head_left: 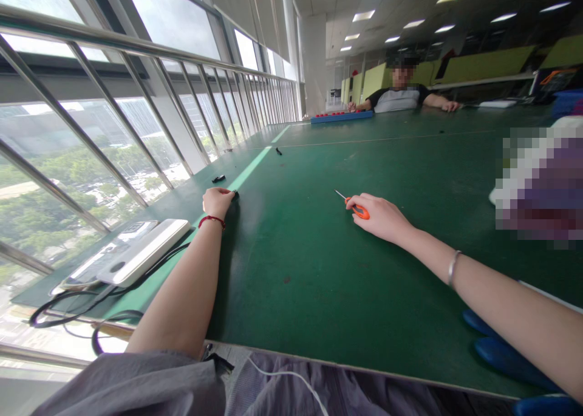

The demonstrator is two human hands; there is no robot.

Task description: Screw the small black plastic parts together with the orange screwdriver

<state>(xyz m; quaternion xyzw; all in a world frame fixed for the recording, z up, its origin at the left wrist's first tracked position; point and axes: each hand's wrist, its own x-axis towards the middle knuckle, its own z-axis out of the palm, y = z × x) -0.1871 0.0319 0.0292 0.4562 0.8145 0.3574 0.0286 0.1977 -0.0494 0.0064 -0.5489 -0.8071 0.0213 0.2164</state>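
My left hand [217, 202] is closed on a small black piece [235, 195] at the left of the green table [291, 246], beside a light green strip. Another black piece [218, 178] lies just beyond that hand, and a smaller dark one [279, 152] rests farther off. On the right, my right hand [376, 215] grips a screwdriver [359, 209] with an orange handle; its metal tip points up and left, away from my left hand.
A white device [146, 252] with black cables lies at the left edge, next to a metal railing [182, 57]. Across the table sits a person [398, 97] behind a blue tray [341, 117] with red parts. Blue objects [510, 355] lie under my right forearm.
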